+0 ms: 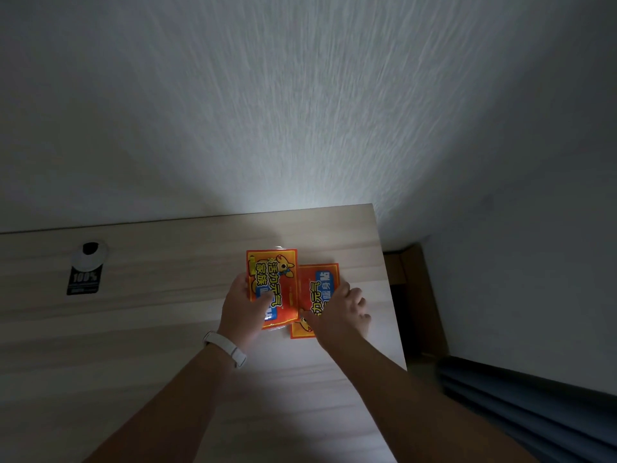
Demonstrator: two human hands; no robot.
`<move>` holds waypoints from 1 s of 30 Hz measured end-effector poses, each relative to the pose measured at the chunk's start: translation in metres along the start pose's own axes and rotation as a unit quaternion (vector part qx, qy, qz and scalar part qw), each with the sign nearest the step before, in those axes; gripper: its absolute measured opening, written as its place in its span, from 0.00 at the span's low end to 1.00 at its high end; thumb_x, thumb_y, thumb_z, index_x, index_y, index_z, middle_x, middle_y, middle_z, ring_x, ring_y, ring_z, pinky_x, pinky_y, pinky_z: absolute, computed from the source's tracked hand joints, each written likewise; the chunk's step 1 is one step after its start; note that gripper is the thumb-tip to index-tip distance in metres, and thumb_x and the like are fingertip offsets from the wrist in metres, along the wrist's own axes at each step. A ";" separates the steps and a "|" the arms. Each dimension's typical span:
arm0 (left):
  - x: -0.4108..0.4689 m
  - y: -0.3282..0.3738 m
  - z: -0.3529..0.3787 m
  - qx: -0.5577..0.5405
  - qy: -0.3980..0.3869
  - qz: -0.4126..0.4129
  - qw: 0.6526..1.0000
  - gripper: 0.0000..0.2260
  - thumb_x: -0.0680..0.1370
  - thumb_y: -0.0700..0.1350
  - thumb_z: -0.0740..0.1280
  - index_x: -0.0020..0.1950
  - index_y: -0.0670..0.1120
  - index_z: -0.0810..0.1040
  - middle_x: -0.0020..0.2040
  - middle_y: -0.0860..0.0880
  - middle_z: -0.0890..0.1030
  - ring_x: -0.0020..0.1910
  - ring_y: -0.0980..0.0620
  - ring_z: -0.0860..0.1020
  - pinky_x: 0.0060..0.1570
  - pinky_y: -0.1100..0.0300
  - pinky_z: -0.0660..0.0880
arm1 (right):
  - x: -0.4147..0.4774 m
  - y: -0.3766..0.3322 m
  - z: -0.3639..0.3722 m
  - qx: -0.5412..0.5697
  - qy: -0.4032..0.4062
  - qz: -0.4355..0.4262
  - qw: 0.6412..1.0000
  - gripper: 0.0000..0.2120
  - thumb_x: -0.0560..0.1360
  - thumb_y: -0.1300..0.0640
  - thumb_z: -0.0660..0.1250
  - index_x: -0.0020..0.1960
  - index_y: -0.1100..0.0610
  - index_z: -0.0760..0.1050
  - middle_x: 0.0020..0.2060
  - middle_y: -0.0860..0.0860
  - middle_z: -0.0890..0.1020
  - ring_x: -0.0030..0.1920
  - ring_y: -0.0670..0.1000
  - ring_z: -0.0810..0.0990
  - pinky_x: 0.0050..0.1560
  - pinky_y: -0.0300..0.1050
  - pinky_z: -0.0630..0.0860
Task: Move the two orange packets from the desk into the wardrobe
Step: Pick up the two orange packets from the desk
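Two orange packets (272, 282) on desk (167, 312)

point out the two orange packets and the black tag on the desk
left orange packet (271, 275), head view, on its upper printed face
right orange packet (322, 282), head view, on the blue label near its top
black tag (83, 283), head view, on its printed middle

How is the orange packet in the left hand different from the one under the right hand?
The left packet is gripped in the left hand and overlaps the right packet, which lies flat on the desk under the right hand. The left packet's cartoon animal is at the far end; the right packet's is at the near end. Both are orange with yellow lettering.
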State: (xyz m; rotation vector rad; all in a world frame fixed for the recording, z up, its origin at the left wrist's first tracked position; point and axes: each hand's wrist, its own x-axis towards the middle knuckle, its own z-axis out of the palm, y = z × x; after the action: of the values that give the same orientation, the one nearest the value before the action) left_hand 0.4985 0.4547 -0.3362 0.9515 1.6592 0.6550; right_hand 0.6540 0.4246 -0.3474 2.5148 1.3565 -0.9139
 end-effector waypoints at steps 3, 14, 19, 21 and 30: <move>0.001 -0.003 -0.008 -0.013 0.004 -0.006 1.000 0.11 0.74 0.38 0.69 0.55 0.47 0.74 0.49 0.49 0.82 0.45 0.50 0.82 0.39 0.60 0.78 | 0.003 -0.003 0.001 0.016 -0.006 0.007 1.000 0.42 0.68 0.36 0.72 0.70 0.58 0.59 0.63 0.55 0.72 0.64 0.55 0.73 0.61 0.52 0.74; -0.005 -0.005 -0.020 -0.005 0.020 -0.008 1.000 0.12 0.74 0.39 0.69 0.56 0.46 0.74 0.50 0.47 0.81 0.46 0.49 0.82 0.39 0.59 0.78 | 0.012 0.001 0.001 0.191 -0.059 -0.031 0.979 0.17 0.71 0.54 0.67 0.58 0.43 0.73 0.45 0.45 0.83 0.45 0.48 0.82 0.45 0.48 0.81; -0.013 0.002 -0.026 -0.003 0.021 -0.007 1.000 0.12 0.75 0.39 0.68 0.57 0.45 0.73 0.50 0.47 0.81 0.44 0.52 0.82 0.35 0.64 0.77 | 0.002 0.022 -0.021 0.298 -0.083 -0.039 0.950 0.05 0.74 0.57 0.68 0.50 0.51 0.75 0.42 0.48 0.84 0.42 0.48 0.84 0.40 0.45 0.81; -0.019 0.006 -0.027 -0.001 0.023 -0.005 1.000 0.12 0.75 0.40 0.69 0.57 0.45 0.73 0.50 0.48 0.81 0.42 0.53 0.82 0.33 0.67 0.76 | -0.004 0.030 -0.034 0.345 -0.078 -0.040 0.934 0.05 0.75 0.57 0.69 0.49 0.51 0.74 0.43 0.48 0.84 0.42 0.48 0.85 0.39 0.44 0.82; -0.061 0.032 -0.025 -0.059 0.013 0.011 0.998 0.12 0.73 0.40 0.70 0.55 0.48 0.75 0.51 0.46 0.83 0.44 0.47 0.84 0.44 0.48 0.82 | -0.045 0.045 -0.089 0.489 -0.056 -0.058 0.868 0.12 0.75 0.58 0.73 0.55 0.52 0.73 0.45 0.49 0.86 0.42 0.48 0.87 0.39 0.43 0.83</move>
State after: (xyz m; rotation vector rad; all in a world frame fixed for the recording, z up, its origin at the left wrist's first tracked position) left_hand 0.4901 0.4214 -0.2722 0.8817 1.6161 0.7738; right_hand 0.7112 0.4009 -0.2572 2.9267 1.1729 -2.1834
